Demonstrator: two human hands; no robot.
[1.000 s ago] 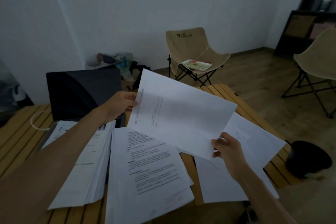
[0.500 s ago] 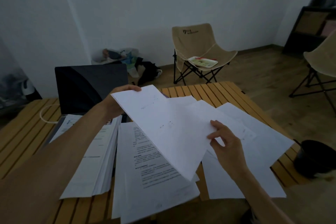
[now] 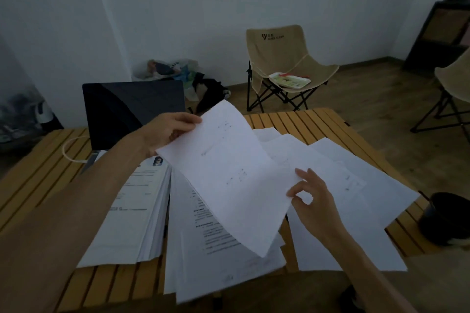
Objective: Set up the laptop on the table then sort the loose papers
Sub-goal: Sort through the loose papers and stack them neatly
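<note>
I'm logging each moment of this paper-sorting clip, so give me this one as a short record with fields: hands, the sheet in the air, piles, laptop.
left hand: grips the far corner of the raised sheet
right hand: at the sheet's near right edge, thumb and forefinger curled; grip unclear
raised sheet: lifted and bowed above the piles, mostly blank side up
piles: thick stack at left; printed pages in the middle; loose sheets fanned at right
laptop: open, screen dark, at the back left of the slatted table

On the table [image 3: 318, 122], the laptop [image 3: 132, 112] stands behind the left paper stack [image 3: 132, 216]; loose sheets [image 3: 356, 185] lie right.
</note>
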